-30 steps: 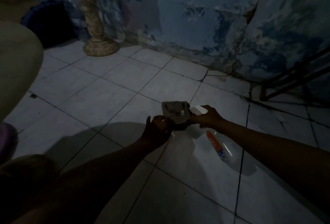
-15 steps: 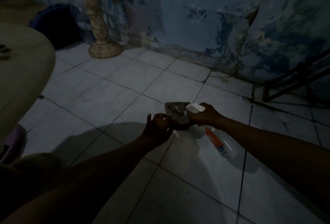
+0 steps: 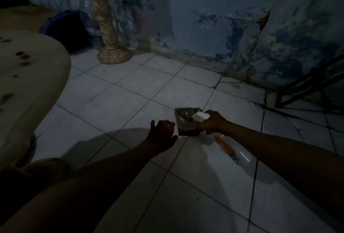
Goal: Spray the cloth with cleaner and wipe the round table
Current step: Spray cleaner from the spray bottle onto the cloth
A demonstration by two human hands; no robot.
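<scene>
Cloth (image 3: 187, 124), grey, square and folded, is held up above the white tiled floor (image 3: 115, 102), its left edge pinched by the left hand (image 3: 161, 133), right at those fingers (image 3: 170, 124). A clear plastic spray bottle (image 3: 230, 149) with a white top and an orange label is gripped by the right hand (image 3: 214, 123), with the fingers curled round its neck and the white nozzle pointed at the cloth. The pale round counter (image 3: 28, 87), marked with dark spots, is seen well to the left of the fingers.
</scene>
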